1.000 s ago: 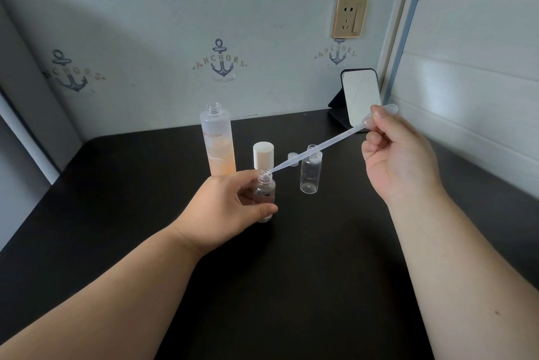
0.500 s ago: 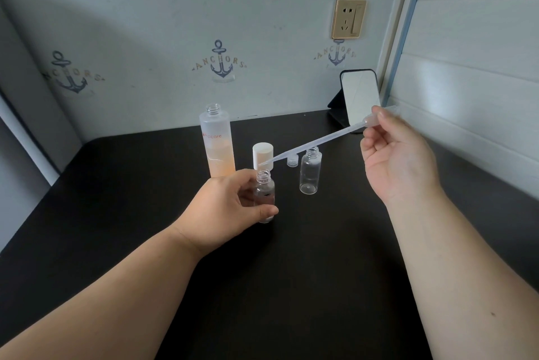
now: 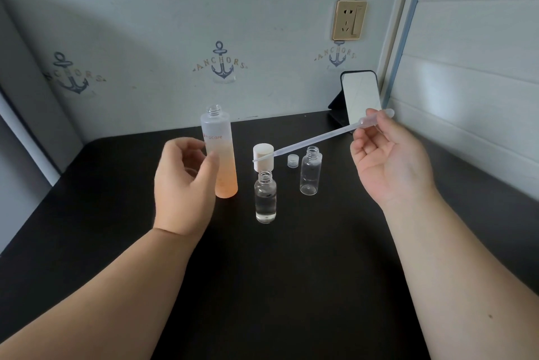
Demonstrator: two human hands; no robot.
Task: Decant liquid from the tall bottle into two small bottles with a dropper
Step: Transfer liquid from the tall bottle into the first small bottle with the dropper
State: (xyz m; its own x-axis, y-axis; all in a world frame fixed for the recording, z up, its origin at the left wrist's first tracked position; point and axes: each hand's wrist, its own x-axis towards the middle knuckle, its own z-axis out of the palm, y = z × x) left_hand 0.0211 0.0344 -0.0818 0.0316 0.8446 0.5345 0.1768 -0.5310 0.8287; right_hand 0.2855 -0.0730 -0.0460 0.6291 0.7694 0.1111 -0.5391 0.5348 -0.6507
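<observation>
A tall frosted bottle [image 3: 220,155] with orange liquid stands uncapped on the black table [image 3: 291,286]. My left hand [image 3: 183,184] hovers just left of it, fingers loosely curved and holding nothing. A small clear bottle [image 3: 265,199], partly filled with clear liquid, stands open in front of the white cap [image 3: 262,152]. A second small bottle [image 3: 310,171] stands to the right and looks empty. My right hand [image 3: 390,161] pinches the bulb of a plastic dropper [image 3: 315,138]. Its tip points left, above the white cap.
A small clear cap [image 3: 293,160] lies between the white cap and the second small bottle. A small mirror [image 3: 361,97] leans at the back right corner. Walls close the table in behind and to the right.
My left hand has let go of the filled small bottle and moved left and up toward the tall bottle. The dropper tip has lifted out of that bottle's neck.
</observation>
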